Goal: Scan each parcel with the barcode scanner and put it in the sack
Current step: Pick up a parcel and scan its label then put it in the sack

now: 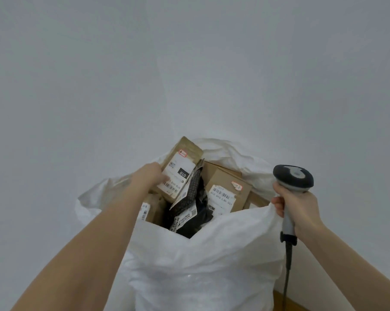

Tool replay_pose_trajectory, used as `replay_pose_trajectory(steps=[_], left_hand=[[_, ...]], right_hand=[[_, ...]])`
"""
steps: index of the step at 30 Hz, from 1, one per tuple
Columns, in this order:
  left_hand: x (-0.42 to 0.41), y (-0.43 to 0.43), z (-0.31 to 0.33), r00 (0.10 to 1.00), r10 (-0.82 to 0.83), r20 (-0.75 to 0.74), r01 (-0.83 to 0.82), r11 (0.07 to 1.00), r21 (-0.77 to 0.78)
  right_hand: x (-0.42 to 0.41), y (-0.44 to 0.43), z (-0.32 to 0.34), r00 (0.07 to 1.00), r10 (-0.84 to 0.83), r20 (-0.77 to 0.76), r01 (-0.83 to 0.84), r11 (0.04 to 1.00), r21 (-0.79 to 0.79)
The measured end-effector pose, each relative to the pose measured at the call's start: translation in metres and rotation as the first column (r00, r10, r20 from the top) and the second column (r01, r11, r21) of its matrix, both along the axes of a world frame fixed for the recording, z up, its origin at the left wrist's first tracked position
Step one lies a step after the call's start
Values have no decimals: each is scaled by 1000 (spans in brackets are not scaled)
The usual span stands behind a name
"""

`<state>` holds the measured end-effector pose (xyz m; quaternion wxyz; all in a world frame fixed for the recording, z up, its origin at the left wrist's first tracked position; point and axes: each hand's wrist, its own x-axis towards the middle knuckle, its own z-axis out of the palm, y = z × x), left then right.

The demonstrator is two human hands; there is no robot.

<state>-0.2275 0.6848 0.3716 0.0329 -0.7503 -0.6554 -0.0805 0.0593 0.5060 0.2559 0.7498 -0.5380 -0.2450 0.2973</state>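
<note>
Now the left hand (pixel 153 176), fingers clamped on the brown parcel (pixel 180 169) at the mouth of the sack (pixel 200 265), should lay it flat inside while the right hand (pixel 299 209), fingers curled round the barcode scanner (pixel 293 178), pins the rim open.

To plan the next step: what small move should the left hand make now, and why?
Probably let go: the left hand holds the brown parcel already in the sack, over other boxes; the right hand grips the scanner.
</note>
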Motion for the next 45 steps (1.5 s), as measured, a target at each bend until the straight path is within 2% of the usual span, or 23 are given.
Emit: replay_pose_trajectory(steps=[4, 10, 14, 16, 18, 21, 24, 28, 31, 38, 42, 45], left_hand=[[-9, 14, -19, 994, 63, 92, -70, 994, 81], [-6, 5, -33, 994, 71, 88, -88, 975, 207], [11, -11, -33, 980, 59, 190, -93, 980, 178], [22, -22, -30, 982, 57, 181, -96, 972, 215], [41, -41, -24, 992, 7, 126, -48, 947, 319], [85, -76, -19, 988, -149, 50, 112, 890, 442], [144, -120, -26, 954, -300, 16, 256, 839, 480], [229, -184, -65, 861, -509, -23, 450, 738, 503], [287, -231, -110, 784, -621, -22, 568, 702, 431], [391, -334, -246, 659, -752, -3, 747, 653, 124], [426, -368, -320, 614, -789, 27, 785, 606, -131], [442, -380, -375, 608, -791, 67, 750, 543, -378]], right_hand=[[-13, 15, -2, 999, 39, -25, -38, 999, 18], [-20, 10, 1, 997, 75, -14, -75, 997, 17], [-19, -9, 5, 996, 85, -8, -85, 996, 26], [-17, -21, 6, 997, 76, -10, -75, 997, 28], [-13, -37, 8, 997, 68, -21, -67, 997, 29], [-3, -66, 7, 997, 66, -42, -64, 997, 39], [11, -104, -2, 996, 56, -73, -54, 998, 30], [42, -165, -30, 992, 13, -128, -15, 1000, -14], [69, -212, -62, 980, -60, -188, 48, 996, -69], [125, -313, -153, 913, -275, -300, 194, 942, -274], [155, -359, -204, 860, -404, -311, 279, 884, -376], [171, -384, -241, 829, -454, -325, 293, 849, -440]])
